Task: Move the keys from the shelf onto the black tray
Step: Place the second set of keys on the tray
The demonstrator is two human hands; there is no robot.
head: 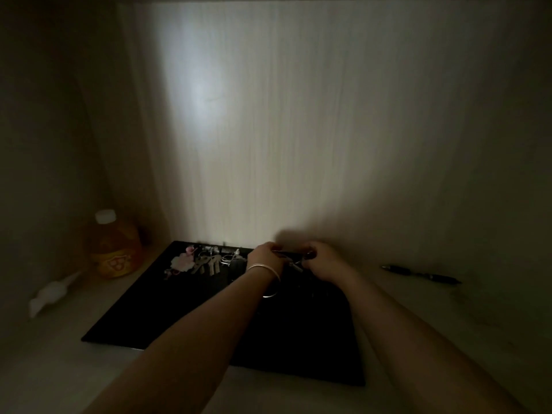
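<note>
— Dim pale wooden shelf [418,309], flat black tray [167,306]: contents?
— Silver keys [206,264] on tray's far edge; left hand [264,256] and right hand [324,261], fingers pinched together on another small metal key bunch [294,264] above the tray.

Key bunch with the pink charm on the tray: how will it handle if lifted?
Probably floppy: the key bunch is several loose keys on a ring, so they should dangle and swing. The pink charm looks soft and will likely trail. Unlikely to roll; it lies flat on the black tray.
</note>
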